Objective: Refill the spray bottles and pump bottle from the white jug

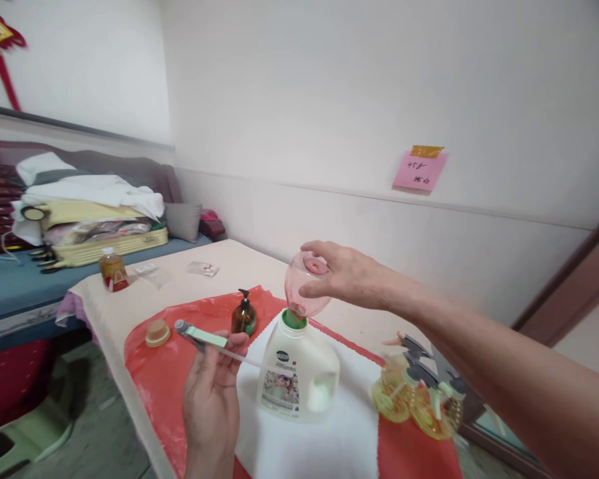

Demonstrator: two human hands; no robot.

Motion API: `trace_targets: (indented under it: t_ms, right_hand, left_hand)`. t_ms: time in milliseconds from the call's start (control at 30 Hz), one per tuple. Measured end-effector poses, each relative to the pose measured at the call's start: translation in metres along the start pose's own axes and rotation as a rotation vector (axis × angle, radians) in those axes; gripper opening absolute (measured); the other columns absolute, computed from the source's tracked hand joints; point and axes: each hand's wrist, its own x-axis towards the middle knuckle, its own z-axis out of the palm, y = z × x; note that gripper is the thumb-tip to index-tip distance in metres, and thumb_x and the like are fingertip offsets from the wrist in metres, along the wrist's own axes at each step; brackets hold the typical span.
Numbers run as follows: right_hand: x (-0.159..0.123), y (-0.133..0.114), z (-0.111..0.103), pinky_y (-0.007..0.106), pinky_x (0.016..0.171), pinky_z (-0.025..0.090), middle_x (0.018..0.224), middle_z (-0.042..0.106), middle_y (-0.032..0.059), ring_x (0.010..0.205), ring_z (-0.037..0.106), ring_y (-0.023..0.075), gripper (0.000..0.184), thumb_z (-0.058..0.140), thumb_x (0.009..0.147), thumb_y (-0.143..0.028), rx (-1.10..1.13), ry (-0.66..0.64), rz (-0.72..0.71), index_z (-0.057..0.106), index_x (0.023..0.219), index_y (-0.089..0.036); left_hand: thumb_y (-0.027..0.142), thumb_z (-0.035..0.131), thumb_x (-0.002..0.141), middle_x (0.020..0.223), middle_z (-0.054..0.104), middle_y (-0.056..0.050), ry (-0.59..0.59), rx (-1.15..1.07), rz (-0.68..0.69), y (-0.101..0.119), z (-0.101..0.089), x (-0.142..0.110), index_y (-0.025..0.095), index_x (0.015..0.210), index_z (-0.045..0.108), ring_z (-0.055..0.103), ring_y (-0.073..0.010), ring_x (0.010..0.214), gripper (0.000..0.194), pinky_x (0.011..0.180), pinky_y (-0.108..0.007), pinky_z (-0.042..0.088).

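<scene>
Your right hand [352, 274] clasps a round translucent-pink plastic bottle [293, 274] neck-down over a cream plastic jug [304, 352], likely for draining; your left hand [213, 392] pinches a green-grey plastic sprayer [205, 336] aside.

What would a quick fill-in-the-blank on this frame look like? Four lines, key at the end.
1. The right hand holds a tipped clear round bottle tinted ____.
2. In this view, the left hand, holding a spray head, is on the ____ side of the white jug.
3. The amber pump bottle stands on a plastic sheet coloured ____.
4. The handwritten note is taped to the ____.

Missing words: pink; left; red; wall.
</scene>
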Motion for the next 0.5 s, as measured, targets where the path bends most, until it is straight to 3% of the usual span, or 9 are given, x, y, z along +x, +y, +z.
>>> trace_targets:
  t_ms: [133, 267, 400, 500]
  right_hand:
    - [-0.012, 0.01, 0.001, 0.042, 0.092, 0.04, 0.135, 0.052, 0.0021, 0.114, 0.051, 0.0259, 0.072, 0.068, 0.066, -0.047, 0.084, 0.071, 0.007, 0.044, 0.132, -0.034]
    - [-0.036, 0.04, 0.016, 0.04, 0.091, 0.042, 0.13, 0.055, 0.0006, 0.111, 0.054, 0.0245, 0.066, 0.071, 0.067, -0.049, 0.361, 0.21, 0.155, 0.047, 0.128, -0.037]
    - [-0.074, 0.08, 0.074, 0.036, 0.085, 0.045, 0.128, 0.057, 0.0032, 0.111, 0.057, 0.0249, 0.056, 0.07, 0.069, -0.054, 0.947, 0.382, 0.364, 0.053, 0.118, -0.032]
    - [-0.109, 0.102, 0.136, 0.035, 0.076, 0.049, 0.122, 0.062, 0.0071, 0.098, 0.065, 0.0257, 0.056, 0.071, 0.068, -0.054, 1.564, 0.348, 0.612, 0.054, 0.114, -0.026]
  left_hand:
    - [0.038, 0.066, 0.081, 0.087, 0.074, -0.009, -0.012, 0.006, -0.005, -0.003, 0.0, 0.0, 0.015, 0.091, 0.068, 0.069, -0.0203, 0.088, 0.025, 0.08, -0.032, 0.052]
    - [0.037, 0.067, 0.08, 0.087, 0.073, -0.008, -0.027, 0.012, 0.002, -0.006, 0.003, -0.003, 0.016, 0.092, 0.068, 0.069, -0.0198, 0.087, 0.024, 0.079, -0.032, 0.052]
    - [0.037, 0.068, 0.08, 0.089, 0.073, -0.009, -0.039, 0.028, -0.012, -0.01, 0.007, -0.007, 0.016, 0.091, 0.069, 0.068, -0.0204, 0.087, 0.024, 0.077, -0.032, 0.052]
    - [0.038, 0.067, 0.081, 0.09, 0.073, -0.009, -0.048, 0.039, -0.012, -0.015, 0.011, -0.01, 0.015, 0.092, 0.069, 0.068, -0.0204, 0.088, 0.025, 0.077, -0.032, 0.052]
